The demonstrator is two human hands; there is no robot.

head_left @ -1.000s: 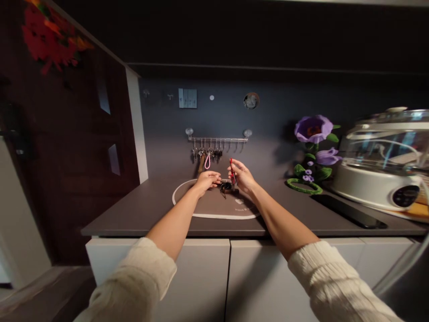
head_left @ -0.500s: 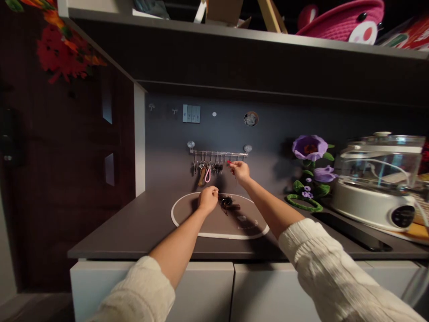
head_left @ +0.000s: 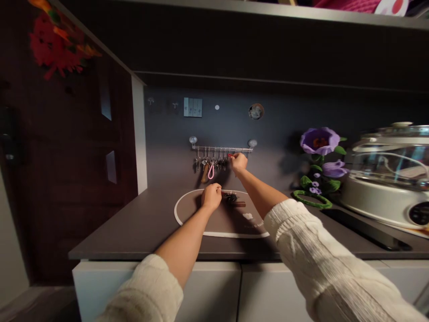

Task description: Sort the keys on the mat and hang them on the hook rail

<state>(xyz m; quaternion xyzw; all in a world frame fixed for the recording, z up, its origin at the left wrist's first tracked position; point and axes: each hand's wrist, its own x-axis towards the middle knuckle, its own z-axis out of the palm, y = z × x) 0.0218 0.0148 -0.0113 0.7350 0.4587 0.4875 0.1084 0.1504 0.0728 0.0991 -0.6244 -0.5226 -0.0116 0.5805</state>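
Pinching a small red item [head_left: 230,155] at the clear hooked rail [head_left: 214,148] with our right hand [head_left: 239,163] | our left hand [head_left: 212,197] curled beside the dark key bunch [head_left: 231,197] on the brown oval mat [head_left: 189,208], hold unclear | crowding hanging metal keys [head_left: 197,163], we could knock some loose

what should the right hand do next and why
Probably ease the red item onto the rack: the right hand pinches it up close to the row of hooks, beside keys that already hang there.
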